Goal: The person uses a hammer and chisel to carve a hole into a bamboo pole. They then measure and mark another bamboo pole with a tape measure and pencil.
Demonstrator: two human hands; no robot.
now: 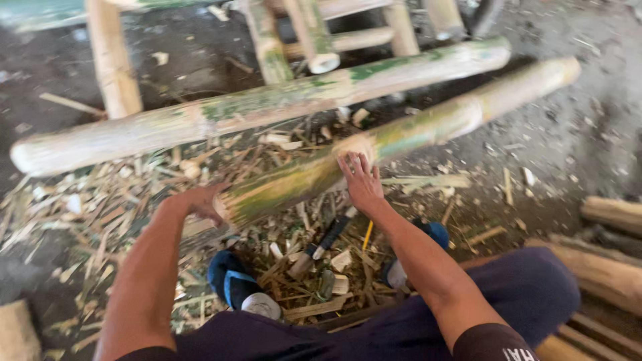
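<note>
1. Long bamboo pole (200, 120) lies across the upper left, running up toward the right; upright bamboo pieces (110, 60) stand behind it.
2. Ground on the left is covered in bamboo chips and shavings (87, 214).
3. Left hand (200, 200) sits at the cut near end of a second bamboo pole (401, 134), fingers curled around the end face; how firm the grip is, can't tell.
4. That pole slants from lower left up to the right, near end raised, just below the first pole.
5. Right hand (361, 180) is flat on top of the pole, fingers spread wide.
6. Hatchet (321, 247) with dark handle lies on the chips between two blue shoes (231, 284).
7. More bamboo pieces (612, 214) at the right edge.
</note>
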